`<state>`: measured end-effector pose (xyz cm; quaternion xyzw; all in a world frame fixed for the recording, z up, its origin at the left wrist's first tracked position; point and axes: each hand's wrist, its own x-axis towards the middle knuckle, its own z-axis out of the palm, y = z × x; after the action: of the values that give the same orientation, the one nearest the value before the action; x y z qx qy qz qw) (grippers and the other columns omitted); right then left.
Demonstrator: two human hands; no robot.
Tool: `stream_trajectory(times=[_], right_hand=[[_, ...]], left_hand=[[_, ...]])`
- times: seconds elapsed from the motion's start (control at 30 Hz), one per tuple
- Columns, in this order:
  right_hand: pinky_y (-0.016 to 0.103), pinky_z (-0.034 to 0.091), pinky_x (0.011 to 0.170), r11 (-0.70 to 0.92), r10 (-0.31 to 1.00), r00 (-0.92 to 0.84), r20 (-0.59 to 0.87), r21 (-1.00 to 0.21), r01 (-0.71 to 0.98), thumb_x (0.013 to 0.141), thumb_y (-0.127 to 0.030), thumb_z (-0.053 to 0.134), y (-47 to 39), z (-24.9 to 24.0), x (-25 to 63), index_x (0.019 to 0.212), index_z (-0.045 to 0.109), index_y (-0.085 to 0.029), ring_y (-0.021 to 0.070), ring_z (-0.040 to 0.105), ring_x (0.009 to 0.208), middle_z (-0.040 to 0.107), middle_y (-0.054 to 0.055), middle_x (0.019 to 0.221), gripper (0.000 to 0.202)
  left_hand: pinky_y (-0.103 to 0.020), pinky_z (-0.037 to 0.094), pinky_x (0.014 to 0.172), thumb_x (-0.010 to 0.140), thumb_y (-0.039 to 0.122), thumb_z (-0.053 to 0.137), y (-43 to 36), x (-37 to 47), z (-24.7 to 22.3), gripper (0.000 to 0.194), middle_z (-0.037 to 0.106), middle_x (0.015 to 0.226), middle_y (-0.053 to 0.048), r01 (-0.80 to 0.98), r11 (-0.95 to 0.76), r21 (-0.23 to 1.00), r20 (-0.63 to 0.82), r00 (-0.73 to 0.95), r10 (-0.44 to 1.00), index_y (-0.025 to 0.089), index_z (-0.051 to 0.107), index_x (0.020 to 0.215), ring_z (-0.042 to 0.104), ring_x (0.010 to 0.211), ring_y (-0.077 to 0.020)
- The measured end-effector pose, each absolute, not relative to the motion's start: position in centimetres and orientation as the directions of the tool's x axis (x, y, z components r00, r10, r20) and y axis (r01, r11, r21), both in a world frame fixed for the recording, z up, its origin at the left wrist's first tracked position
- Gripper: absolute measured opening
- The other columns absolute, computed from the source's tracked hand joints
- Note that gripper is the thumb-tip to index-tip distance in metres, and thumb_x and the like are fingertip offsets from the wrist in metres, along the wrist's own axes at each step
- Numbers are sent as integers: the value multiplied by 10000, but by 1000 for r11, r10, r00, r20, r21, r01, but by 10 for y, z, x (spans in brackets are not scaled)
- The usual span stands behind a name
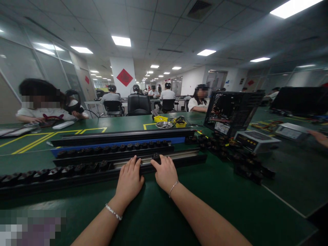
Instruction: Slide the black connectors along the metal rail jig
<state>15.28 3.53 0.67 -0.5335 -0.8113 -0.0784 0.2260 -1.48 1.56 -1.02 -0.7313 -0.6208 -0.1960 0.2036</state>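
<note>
My left hand (pixel 130 178) lies over the near black rail (pixel 188 159), its fingers stretched across the channel and the thumb apart. My right hand (pixel 165 173) is at the same rail, with thumb and fingertips closed around a small black part (pixel 156 156) in the channel. The part's exact kind is too small to tell. To the left of my left hand, a row of similar black, round-topped parts (pixel 54 173) fills the rail. Behind it, another rail carries a row of such parts (pixel 123 147), beside a blue strip (pixel 176 140).
A long black bar (pixel 123 135) lies farther back. At the right are a heap of black parts (pixel 238 153), an open computer case (pixel 230 111) and a power supply (pixel 256 140). A metal dish (pixel 164 125) and yellow tray (pixel 160 119) stand beyond. Other people sit around.
</note>
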Motion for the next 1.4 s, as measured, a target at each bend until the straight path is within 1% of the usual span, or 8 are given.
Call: stream_trajectory(times=[0.2, 0.43, 0.77, 1.03, 1.4], right_hand=[[398, 194, 1050, 407, 828, -309, 468, -123, 905, 805, -195, 480, 36, 4, 154, 1216, 562, -323, 230, 398, 1200, 475, 108, 1296, 438], [403, 189, 1054, 401, 831, -302, 467, -125, 908, 777, -179, 508, 37, 2, 155, 1256, 527, -352, 226, 389, 1209, 475, 80, 1309, 509], [399, 182, 1056, 365, 846, -265, 463, -140, 920, 783, -192, 504, 37, 3, 156, 1236, 546, -322, 234, 398, 1207, 473, 104, 1301, 473], [413, 149, 1064, 313, 871, -215, 442, -162, 936, 785, -213, 503, 36, 6, 157, 1214, 560, -324, 232, 393, 1197, 481, 97, 1276, 447], [442, 132, 1060, 277, 886, -176, 429, -185, 943, 804, -206, 473, 35, 9, 158, 1205, 566, -324, 235, 372, 1211, 480, 98, 1269, 429]], left_hand=[[-429, 332, 1022, 755, 218, 461, 16, -14, -10, 564, 411, 1423, -118, 989, -138, -60, 539, 149, 829, 136, 435, 1312, 404, 1264, -271], [-432, 325, 1026, 761, 220, 456, 16, -14, -10, 559, 408, 1425, -120, 988, -143, -50, 540, 147, 829, 131, 435, 1312, 400, 1268, -274], [-438, 323, 1028, 757, 224, 459, 17, -15, -12, 563, 417, 1418, -119, 989, -148, -32, 546, 141, 826, 139, 435, 1313, 403, 1267, -272], [-432, 324, 1023, 754, 212, 448, 16, -14, -10, 561, 423, 1414, -114, 989, -144, -43, 545, 144, 826, 137, 440, 1310, 410, 1257, -272], [-443, 328, 1025, 757, 209, 449, 17, -14, -10, 559, 429, 1409, -125, 989, -145, -15, 543, 130, 830, 140, 441, 1311, 409, 1262, -273]])
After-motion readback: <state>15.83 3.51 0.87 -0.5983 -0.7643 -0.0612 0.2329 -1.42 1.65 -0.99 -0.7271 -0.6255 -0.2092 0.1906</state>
